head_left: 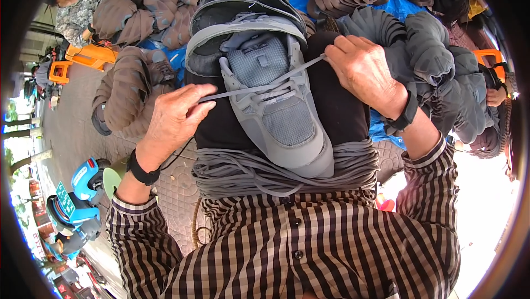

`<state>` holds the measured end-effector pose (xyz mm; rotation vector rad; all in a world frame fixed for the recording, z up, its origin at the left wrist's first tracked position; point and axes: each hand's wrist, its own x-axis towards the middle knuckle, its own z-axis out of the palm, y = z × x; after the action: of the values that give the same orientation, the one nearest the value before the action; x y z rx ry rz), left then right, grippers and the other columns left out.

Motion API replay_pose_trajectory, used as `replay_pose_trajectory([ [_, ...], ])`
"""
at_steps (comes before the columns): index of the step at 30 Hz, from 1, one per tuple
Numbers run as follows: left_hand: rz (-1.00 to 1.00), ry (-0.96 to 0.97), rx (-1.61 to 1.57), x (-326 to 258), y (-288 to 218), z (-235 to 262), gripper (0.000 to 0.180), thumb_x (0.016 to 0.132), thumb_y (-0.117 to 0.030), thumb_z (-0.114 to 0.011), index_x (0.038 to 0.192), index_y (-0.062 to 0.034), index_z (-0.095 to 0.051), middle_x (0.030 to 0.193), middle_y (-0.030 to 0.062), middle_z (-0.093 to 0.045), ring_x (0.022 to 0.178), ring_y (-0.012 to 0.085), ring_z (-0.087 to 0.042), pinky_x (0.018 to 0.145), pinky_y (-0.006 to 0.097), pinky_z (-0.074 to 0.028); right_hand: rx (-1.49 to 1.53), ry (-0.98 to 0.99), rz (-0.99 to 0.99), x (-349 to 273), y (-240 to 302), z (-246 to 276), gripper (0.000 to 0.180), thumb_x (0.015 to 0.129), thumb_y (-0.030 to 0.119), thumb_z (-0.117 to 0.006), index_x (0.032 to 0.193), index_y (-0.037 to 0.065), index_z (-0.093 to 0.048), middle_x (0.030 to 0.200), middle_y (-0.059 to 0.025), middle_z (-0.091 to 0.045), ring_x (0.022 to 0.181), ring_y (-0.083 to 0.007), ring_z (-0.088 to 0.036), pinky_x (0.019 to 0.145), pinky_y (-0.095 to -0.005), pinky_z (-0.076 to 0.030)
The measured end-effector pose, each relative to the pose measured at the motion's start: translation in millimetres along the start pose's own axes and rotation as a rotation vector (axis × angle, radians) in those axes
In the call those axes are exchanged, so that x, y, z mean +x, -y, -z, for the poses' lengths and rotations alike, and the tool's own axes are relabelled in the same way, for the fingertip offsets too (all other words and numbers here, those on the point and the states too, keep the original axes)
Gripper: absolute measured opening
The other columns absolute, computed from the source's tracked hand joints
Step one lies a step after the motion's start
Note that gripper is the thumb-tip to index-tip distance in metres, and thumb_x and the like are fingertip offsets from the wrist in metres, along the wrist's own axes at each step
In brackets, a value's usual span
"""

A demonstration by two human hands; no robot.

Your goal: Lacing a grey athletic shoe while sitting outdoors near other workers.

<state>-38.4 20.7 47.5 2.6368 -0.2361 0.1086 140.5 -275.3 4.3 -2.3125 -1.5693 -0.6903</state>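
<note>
A grey shoe upper (287,121) rests on my dark-trousered lap, toe toward me, its tongue showing. One grey shoelace (302,68) runs through its lower eyelets. With thumb and fingers pinched together, my left hand (175,112) holds one lace end to the left of the upper. My right hand (361,67) pulls the other end taut, up and to the right. Behind the upper, more nested grey shoe uppers (243,1) are stacked on my lap. Across my waist lies a thick bundle of loose grey laces (232,172).
Stacks of brown uppers (130,89) and grey uppers (430,51) lie on blue sheeting (381,128) ahead and on both sides. Orange stools (91,56) stand beyond at left, and another person in patterned clothing (85,6) sits there. Blue scooters (83,188) are parked at far left.
</note>
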Motion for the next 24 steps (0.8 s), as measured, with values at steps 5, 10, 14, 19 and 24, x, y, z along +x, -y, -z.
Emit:
replay_pose_trajectory([
  [5,-0.149,-0.129,0.406,-8.8,3.9,5.4,0.034,0.08,-0.005,-0.066,0.114,-0.0052,-0.058,0.081,0.0082,-0.058,0.067,0.0227,-0.06,0.058,0.033,-0.05,-0.115,-0.015,-0.035,2.1,-18.5,23.4,0.007,0.079,0.011,-0.063,0.079,0.007,-0.057,0.076,-0.0072,-0.054,0.076,-0.0254,-0.06,0.066,-0.0369,-0.049],
  [10,-0.179,-0.141,0.641,-27.6,25.6,20.0,0.032,0.082,-0.005,-0.063,0.113,-0.0055,-0.057,0.083,0.0087,-0.058,0.075,0.0237,-0.061,0.062,0.034,-0.051,-0.206,0.036,-0.181,-25.4,-64.1,37.0,0.004,0.084,0.007,-0.058,0.085,0.005,-0.054,0.081,-0.0113,-0.05,0.08,-0.0315,-0.059,0.063,-0.0432,-0.049],
  [14,-0.041,-0.129,0.742,-55.1,55.4,34.0,0.028,0.084,-0.008,-0.059,0.112,-0.0036,-0.057,0.083,0.0096,-0.059,0.079,0.0264,-0.061,0.064,0.038,-0.052,-0.223,0.102,-0.252,-58.3,-107.2,42.8,0.005,0.087,0.007,-0.055,0.089,0.004,-0.053,0.084,-0.0152,-0.054,0.082,-0.0371,-0.058,0.065,-0.0467,-0.047],
  [19,0.234,-0.028,0.904,-98.9,100.3,46.6,0.009,0.087,-0.012,-0.056,0.091,-0.0038,-0.056,0.074,0.0144,-0.062,0.075,0.0303,-0.064,0.061,0.042,-0.051,-0.168,0.159,-0.425,-105.7,-147.8,65.3,0.006,0.089,0.006,-0.052,0.092,0.001,-0.052,0.088,-0.0203,-0.057,0.084,-0.0433,-0.056,0.069,-0.049,-0.045],
  [24,0.448,0.104,0.91,-153.1,141.7,64.0,0.011,0.087,-0.009,-0.051,0.087,-0.0001,-0.056,0.07,0.0245,-0.063,0.069,0.0419,-0.064,0.063,0.051,-0.05,-0.183,0.104,-0.552,-146.8,-177.8,90.6,0.009,0.09,0.005,-0.048,0.094,-0.001,-0.052,0.088,-0.0228,-0.059,0.085,-0.0438,-0.057,0.07,-0.049,-0.045],
])
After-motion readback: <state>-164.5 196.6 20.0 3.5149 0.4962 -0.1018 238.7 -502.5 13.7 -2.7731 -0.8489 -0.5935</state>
